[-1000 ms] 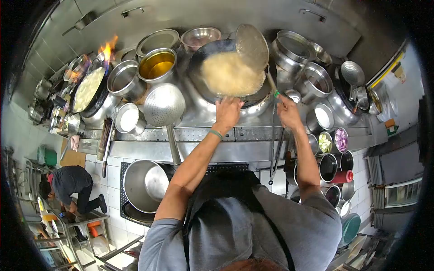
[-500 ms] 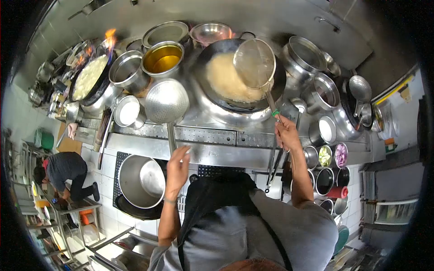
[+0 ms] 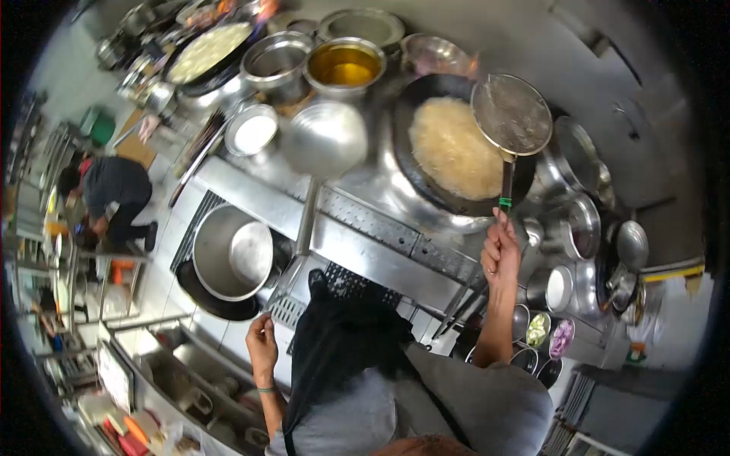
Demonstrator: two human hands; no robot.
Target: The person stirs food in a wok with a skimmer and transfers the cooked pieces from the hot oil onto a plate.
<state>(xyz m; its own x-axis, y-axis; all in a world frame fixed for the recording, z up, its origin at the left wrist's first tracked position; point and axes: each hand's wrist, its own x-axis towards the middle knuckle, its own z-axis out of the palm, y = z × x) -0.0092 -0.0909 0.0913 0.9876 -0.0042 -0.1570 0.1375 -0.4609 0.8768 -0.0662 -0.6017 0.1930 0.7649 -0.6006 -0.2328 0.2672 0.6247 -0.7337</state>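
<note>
My right hand (image 3: 501, 247) grips the handle of a round fine-mesh strainer (image 3: 512, 114), which has green wrapping on it. The strainer hangs over the right rim of a large black wok (image 3: 405, 133). Pale, foamy food or liquid (image 3: 450, 148) fills the wok's middle. Low on the left, beside my body, is my left hand (image 3: 261, 343), its fingers curled and nothing visible in them. A broad skimmer (image 3: 325, 140), blurred here, lies across the stove; its handle ends over the counter's front edge, apart from my left hand.
Behind the skimmer stands a pot of golden oil (image 3: 344, 65). Flames burn by a pan of pale food (image 3: 209, 53). A large steel pot (image 3: 233, 252) sits low at left. Diced vegetables (image 3: 561, 339) fill containers at right. Another person (image 3: 114, 194) bends by a rack.
My view has turned, so the stove slants. My left hand has dropped from near the skimmer's handle end and its fingers have curled. The strainer has shifted toward the wok's right rim.
</note>
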